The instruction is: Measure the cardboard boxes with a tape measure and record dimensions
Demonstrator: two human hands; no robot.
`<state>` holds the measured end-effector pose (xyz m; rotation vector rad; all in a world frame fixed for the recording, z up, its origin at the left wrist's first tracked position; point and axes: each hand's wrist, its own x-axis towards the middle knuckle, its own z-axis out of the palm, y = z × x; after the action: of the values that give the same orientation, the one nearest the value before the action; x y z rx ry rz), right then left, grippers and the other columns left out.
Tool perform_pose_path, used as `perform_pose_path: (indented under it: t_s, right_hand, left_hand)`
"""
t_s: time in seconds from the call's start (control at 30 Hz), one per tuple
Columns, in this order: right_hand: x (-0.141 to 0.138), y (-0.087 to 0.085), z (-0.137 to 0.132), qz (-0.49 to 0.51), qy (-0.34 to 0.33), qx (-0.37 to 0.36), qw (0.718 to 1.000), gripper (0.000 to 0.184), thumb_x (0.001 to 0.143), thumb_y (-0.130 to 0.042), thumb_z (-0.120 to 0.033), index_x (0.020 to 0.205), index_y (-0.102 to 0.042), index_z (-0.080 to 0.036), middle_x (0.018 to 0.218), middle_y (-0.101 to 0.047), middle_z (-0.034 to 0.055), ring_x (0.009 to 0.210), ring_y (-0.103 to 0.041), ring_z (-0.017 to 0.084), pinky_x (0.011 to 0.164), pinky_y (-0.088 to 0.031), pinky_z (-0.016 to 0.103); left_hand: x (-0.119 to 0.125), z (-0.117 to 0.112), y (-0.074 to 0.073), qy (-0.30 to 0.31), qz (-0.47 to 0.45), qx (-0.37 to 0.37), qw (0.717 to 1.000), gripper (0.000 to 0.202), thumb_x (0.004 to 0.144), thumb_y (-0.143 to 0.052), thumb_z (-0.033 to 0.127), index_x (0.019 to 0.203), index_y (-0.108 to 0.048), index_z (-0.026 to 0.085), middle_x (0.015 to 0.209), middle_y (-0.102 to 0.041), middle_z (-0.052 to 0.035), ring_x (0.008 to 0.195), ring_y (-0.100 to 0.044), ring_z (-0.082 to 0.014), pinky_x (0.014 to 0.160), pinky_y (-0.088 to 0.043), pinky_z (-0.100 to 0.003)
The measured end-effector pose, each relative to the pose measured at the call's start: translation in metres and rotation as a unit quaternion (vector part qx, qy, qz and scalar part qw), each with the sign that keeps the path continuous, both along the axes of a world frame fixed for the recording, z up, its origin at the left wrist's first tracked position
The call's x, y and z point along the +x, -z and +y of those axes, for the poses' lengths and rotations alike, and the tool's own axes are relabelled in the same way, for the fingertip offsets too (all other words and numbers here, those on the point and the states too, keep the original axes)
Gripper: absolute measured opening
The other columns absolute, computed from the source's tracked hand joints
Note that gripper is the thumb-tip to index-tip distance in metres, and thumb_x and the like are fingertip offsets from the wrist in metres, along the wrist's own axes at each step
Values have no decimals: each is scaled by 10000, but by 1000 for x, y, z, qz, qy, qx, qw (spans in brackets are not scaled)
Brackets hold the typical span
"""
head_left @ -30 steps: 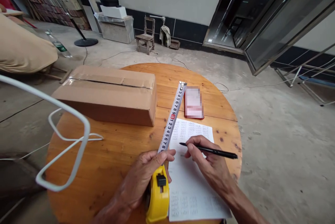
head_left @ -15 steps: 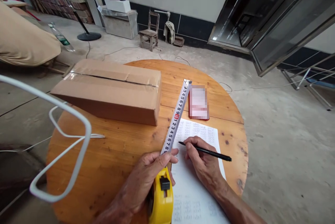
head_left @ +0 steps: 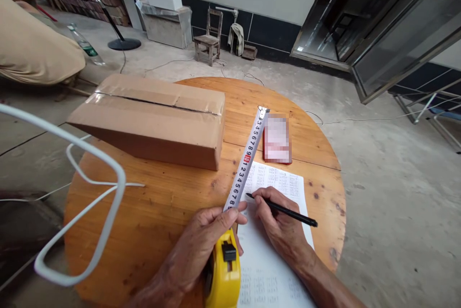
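My left hand (head_left: 207,238) is closed on a yellow tape measure (head_left: 226,272), its thumb and fingers pinching the blade close to the case. The silver blade (head_left: 248,154) sticks out forward over the table, with a red 10 mark partway along. In my right hand (head_left: 283,221) is a black pen (head_left: 293,213), held in a writing grip, its tip just right of the blade and over a white sheet of paper (head_left: 277,255). Rows of handwritten figures cover the top and bottom of the sheet. A red-edged object (head_left: 276,139) with a blurred face lies right of the blade's end.
A taped cardboard box (head_left: 158,130) sits on the left of the round wooden table (head_left: 144,212). A white tubular loop (head_left: 118,202) juts in at left. Beyond, on the floor, stand a small wooden chair (head_left: 209,39) and a plastic bottle (head_left: 86,46). A person's clothed leg (head_left: 36,44) shows at far left.
The view has shifted slightly, so the box, blade end and paper appear a little to the right and higher. Both hands keep their holds almost unchanged.
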<state>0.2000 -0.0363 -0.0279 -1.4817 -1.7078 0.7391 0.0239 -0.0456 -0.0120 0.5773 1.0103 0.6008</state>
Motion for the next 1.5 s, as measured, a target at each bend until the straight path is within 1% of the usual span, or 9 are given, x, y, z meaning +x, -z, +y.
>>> perform_pose_path:
  t_s: [0.1, 0.27, 0.47, 0.63, 0.87, 1.07, 1.2, 1.33, 1.5]
  right_hand:
    - [-1, 0, 1, 2, -1, 14, 1000, 138, 880, -475, -193, 836, -606, -196, 702, -599, 11, 608, -525, 129, 578, -423, 262]
    - [-2, 2, 2, 11, -3, 26, 1000, 132, 873, -484, -177, 831, -609, -190, 720, -611, 8, 629, -536, 123, 595, -433, 255]
    - [-1, 2, 2, 8, -5, 29, 1000, 128, 870, -490, -167, 833, -610, -184, 717, -605, 2, 632, -536, 116, 600, -434, 248]
    - [-1, 2, 2, 9, -11, 33, 999, 123, 868, -494, -157, 827, -607, -180, 725, -608, 1, 642, -545, 111, 609, -436, 241]
    - [-1, 1, 3, 1, -17, 43, 999, 126, 872, -487, -150, 841, -606, -180, 735, -610, -1, 653, -552, 108, 620, -438, 237]
    - [-2, 1, 3, -26, -22, 51, 998, 129, 874, -484, -147, 842, -605, -179, 725, -604, 1, 632, -542, 109, 590, -424, 235]
    - [-1, 2, 4, -37, -28, 59, 997, 127, 873, -482, -148, 837, -600, -178, 726, -602, 4, 631, -543, 111, 591, -424, 236]
    - [-1, 1, 4, -33, -30, 44, 998, 130, 868, -485, -153, 825, -604, -179, 727, -612, 6, 632, -547, 114, 598, -428, 240]
    - [-2, -1, 2, -9, -16, 25, 1000, 132, 862, -494, -167, 797, -608, -185, 714, -616, -1, 628, -549, 113, 598, -432, 236]
  left_hand:
    - [0, 0, 0, 0, 1, 2, 1000, 347, 797, -586, 494, 845, -674, 162, 586, -672, -57, 669, -603, -187, 542, -410, -232]
    - [0, 2, 0, 3, 0, 6, 1000, 352, 806, -582, 493, 849, -669, 155, 610, -675, -47, 557, -554, -135, 532, -401, -232]
    - [0, 0, 0, -1, 0, -1, 1000, 360, 800, -592, 489, 860, -667, 142, 619, -680, -52, 521, -529, -118, 521, -393, -228]
    - [0, 0, -2, 3, 0, 7, 1000, 353, 807, -583, 487, 841, -666, 145, 593, -669, -50, 563, -549, -138, 544, -404, -237]
    - [0, 0, 0, 7, 7, 16, 1000, 336, 820, -569, 481, 849, -668, 162, 560, -643, -33, 573, -550, -149, 558, -409, -249]
    - [-1, -1, 0, 4, 8, 16, 1000, 335, 825, -566, 475, 846, -670, 157, 546, -646, -33, 557, -541, -139, 582, -413, -252]
    - [0, 0, -1, -3, 2, 16, 1000, 344, 821, -571, 477, 846, -667, 147, 565, -655, -40, 545, -530, -132, 565, -404, -245]
    - [-1, 0, 0, -3, -2, 1, 1000, 358, 802, -589, 486, 839, -666, 139, 591, -667, -52, 539, -536, -132, 540, -393, -238]
    - [-2, -2, -1, -1, -4, 9, 1000, 339, 820, -576, 469, 849, -672, 145, 555, -662, -38, 508, -511, -116, 574, -408, -243]
